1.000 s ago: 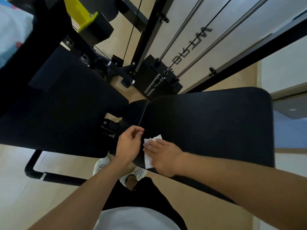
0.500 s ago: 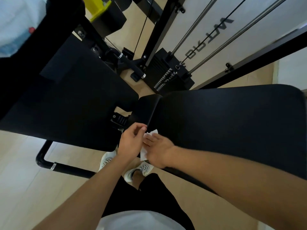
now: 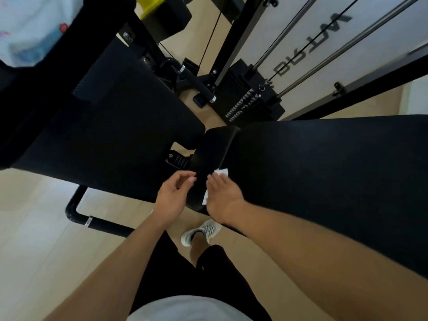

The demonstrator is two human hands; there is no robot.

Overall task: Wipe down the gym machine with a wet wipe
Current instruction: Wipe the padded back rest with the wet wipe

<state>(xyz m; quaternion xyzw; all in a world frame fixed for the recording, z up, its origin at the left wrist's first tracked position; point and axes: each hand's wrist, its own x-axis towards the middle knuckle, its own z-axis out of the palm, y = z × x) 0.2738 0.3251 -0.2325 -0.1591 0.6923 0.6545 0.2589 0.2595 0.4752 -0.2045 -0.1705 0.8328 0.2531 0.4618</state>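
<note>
The right hand [image 3: 223,198] lies flat, fingers straight and close together, palm down on a white wipe [image 3: 221,172] that it presses against the black pad [image 3: 324,181] of the gym machine. The wipe sits at the pad's near left edge, right where the big pad meets a narrower black section [image 3: 213,154]; one crumpled corner pokes out past the fingertips and a thin strip shows under the heel of the hand. The left hand [image 3: 172,195] hangs just beside it, apart from the wipe, holding nothing: its fingers are loosely curled, thumb and forefinger bent toward each other with a gap between them, the fingertips close to the edge of the narrow section. Whether they touch it I cannot tell. Both forearms are bare and reach in from the bottom of the view. Below the hands a pale sneaker [image 3: 201,230] stands on a light wooden floor [image 3: 46,251], with black shorts and a white shirt nearer the camera. To the left a second large black pad [image 3: 104,140] slopes away, and a black tube [image 3: 92,222] of the frame runs along the floor under it. Behind the pads stands the weight stack [image 3: 250,98], with steel guide rods [image 3: 324,49] and a cable rising from it beside a white panel bearing dark lettering. A yellow part [image 3: 150,5] shows at the top edge.
</note>
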